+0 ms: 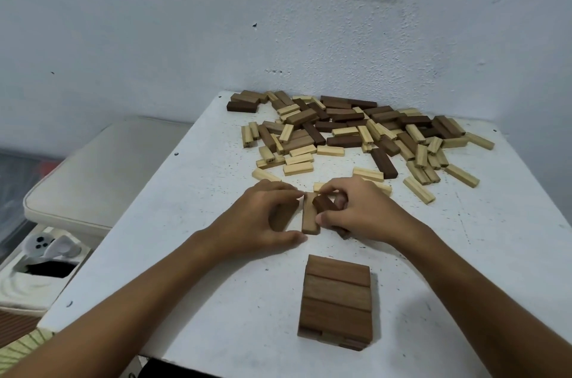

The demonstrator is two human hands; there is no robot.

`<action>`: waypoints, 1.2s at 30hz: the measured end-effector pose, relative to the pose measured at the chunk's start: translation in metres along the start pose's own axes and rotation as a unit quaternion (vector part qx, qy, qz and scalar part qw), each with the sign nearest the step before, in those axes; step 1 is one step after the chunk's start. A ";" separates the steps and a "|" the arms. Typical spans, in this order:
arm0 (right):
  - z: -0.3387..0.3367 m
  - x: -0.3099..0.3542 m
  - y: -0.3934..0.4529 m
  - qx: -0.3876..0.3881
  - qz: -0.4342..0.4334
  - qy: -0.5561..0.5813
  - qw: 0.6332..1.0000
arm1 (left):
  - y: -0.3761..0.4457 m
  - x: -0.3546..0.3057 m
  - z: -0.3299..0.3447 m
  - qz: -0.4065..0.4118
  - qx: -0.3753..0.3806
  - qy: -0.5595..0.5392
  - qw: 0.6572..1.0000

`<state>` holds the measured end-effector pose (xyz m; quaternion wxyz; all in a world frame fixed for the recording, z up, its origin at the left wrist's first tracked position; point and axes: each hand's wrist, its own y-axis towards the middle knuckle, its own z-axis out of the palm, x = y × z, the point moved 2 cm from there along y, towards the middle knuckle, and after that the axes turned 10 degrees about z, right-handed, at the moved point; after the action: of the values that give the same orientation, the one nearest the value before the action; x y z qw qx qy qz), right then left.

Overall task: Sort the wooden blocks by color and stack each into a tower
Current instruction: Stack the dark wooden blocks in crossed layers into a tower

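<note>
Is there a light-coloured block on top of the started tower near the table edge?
No, the tower shows only three medium-brown blocks on top.

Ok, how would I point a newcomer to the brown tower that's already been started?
Start at the white table and ignore the loose pile of blocks along the far wall. Come to the near edge, closer than the left hand and right hand. The started tower is the only neat stack: mid-brown blocks side by side, layered squarely.
</note>
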<state>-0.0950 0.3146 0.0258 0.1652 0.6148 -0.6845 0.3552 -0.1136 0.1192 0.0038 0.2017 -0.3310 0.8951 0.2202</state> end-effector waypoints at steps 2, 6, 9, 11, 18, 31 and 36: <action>0.001 0.001 0.000 -0.012 -0.003 -0.003 1.000 | 0.002 0.004 -0.006 0.006 0.042 -0.011 0.999; 0.001 -0.001 0.000 -0.014 0.008 0.013 1.000 | 0.005 0.011 -0.016 0.018 0.091 -0.020 0.995; 0.001 -0.004 -0.001 0.009 0.026 0.066 0.997 | 0.007 0.011 -0.015 0.018 0.078 -0.016 0.997; 0.002 -0.005 -0.001 0.014 0.028 0.088 0.996 | 0.008 0.010 -0.010 0.013 0.063 -0.015 0.998; 0.002 -0.011 0.002 0.006 0.032 0.114 0.993 | 0.010 0.007 -0.002 0.028 0.069 0.022 0.997; 0.003 -0.024 -0.002 0.007 -0.105 0.001 0.994 | 0.006 0.017 0.008 0.042 -0.031 -0.067 0.996; 0.004 -0.027 -0.002 -0.002 -0.116 0.001 0.993 | 0.004 0.018 0.009 0.046 -0.043 -0.068 0.996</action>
<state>-0.0870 0.3315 0.0063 0.2071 0.6890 -0.6092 0.3335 -0.1270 0.1178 -0.0120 0.2376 -0.2820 0.8833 0.2895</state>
